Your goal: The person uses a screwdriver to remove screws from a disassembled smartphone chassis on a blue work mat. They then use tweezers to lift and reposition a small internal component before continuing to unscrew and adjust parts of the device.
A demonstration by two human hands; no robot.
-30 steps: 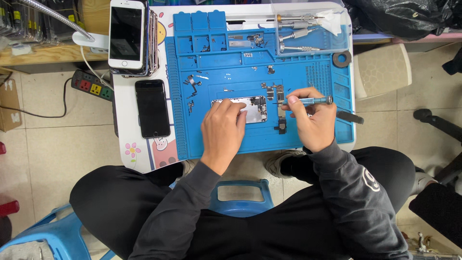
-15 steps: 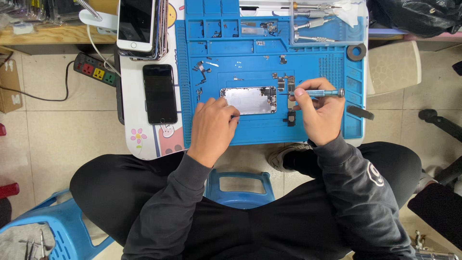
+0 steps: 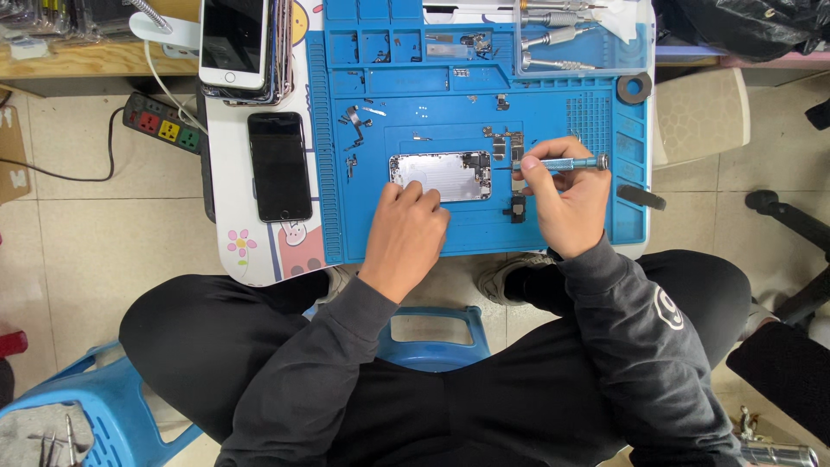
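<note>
Blue repair mat over beige tiled floor

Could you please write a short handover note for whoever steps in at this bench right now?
Left hand: fingers rest on the lower edge of the opened phone shell, steadying it.
Right hand: grips a blue screwdriver, tip at the shell's right end.
The shell lies mid blue mat; removed small parts sit beside it, further screwdrivers in the top tray.
Done: shell opened, several parts out.
Left: work at the right end continues.
</note>
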